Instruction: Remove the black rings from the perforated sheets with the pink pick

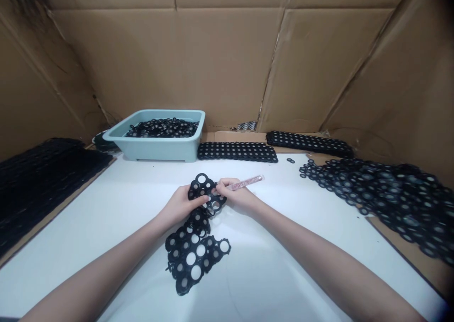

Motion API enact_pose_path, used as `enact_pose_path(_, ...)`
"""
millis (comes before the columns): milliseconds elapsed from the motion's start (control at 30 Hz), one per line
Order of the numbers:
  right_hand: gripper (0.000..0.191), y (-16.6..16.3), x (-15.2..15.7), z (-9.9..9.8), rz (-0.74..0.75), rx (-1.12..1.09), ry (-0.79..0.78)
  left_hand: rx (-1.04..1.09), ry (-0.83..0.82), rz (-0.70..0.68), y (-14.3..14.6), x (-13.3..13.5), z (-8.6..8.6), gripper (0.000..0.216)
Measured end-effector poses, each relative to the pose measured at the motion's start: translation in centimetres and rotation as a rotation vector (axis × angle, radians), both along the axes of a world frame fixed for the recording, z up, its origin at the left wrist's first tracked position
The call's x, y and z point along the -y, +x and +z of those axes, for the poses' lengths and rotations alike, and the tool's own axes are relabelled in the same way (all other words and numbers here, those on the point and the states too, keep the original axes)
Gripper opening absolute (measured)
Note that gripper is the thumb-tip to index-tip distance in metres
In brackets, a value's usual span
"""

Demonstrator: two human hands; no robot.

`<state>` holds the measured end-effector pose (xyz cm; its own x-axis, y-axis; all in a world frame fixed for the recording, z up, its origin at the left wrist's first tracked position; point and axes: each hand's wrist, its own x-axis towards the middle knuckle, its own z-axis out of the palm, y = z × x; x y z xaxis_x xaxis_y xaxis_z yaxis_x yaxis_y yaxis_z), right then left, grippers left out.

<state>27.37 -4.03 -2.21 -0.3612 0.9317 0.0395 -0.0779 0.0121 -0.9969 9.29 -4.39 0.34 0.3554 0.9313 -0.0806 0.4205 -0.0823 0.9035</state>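
Note:
Near the middle of the white table, my left hand grips the upper part of a black rubber sheet full of round holes, thumb on top. The sheet's lower part hangs down toward me and lies on the table, its edges ragged. In my right hand is a slim pinkish clear-handled pen-like tool, its handle slanting up to the right. The tool's tip meets the sheet beside my left thumb; what exactly it touches there is too small to make out.
A light blue tub of small black rings stands at the back left. Black perforated strips lie along the back. Loose rings are heaped on the right, and black sheets are stacked on the left. Cardboard walls enclose the table.

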Motion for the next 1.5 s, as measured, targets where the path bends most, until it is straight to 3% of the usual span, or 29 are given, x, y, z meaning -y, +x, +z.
enact_pose_path(300,0.028,0.5,-0.8,-0.6,0.04,-0.14,-0.082,-0.011,0.044,0.064,0.1,0.2,0.0,0.031)
enact_pose_path(533,0.027,-0.2,0.1,0.4,0.01,-0.028,-0.005,0.074,-0.045,0.012,0.1,0.2,-0.3,0.032)
enact_pose_path(833,0.032,-0.8,0.9,0.2,-0.036,0.106,0.079,0.123,-0.074,0.12,0.3,0.7,-1.0,0.03)
enact_pose_path(1133,0.029,-0.5,0.2,-0.2,0.011,-0.025,-0.011,0.323,-0.27,0.042,0.2,0.6,0.2,0.029)
enact_pose_path(1233,0.027,-0.7,0.7,0.0,-0.037,0.124,0.052,0.294,-0.236,0.079,0.4,0.9,-0.2,0.028)
enact_pose_path(1333,0.027,-1.1,1.2,0.4,-0.138,0.307,0.211,0.243,-0.194,0.112,0.6,1.5,-0.7,0.027)
enact_pose_path(1433,0.027,-1.3,1.4,0.6,-0.203,0.401,0.377,0.262,-0.258,0.062,0.7,1.9,-0.6,0.029)
enact_pose_path(1500,0.028,-1.2,1.2,0.5,-0.223,0.394,0.4,0.271,-0.309,0.007,0.6,1.7,-0.3,0.032)
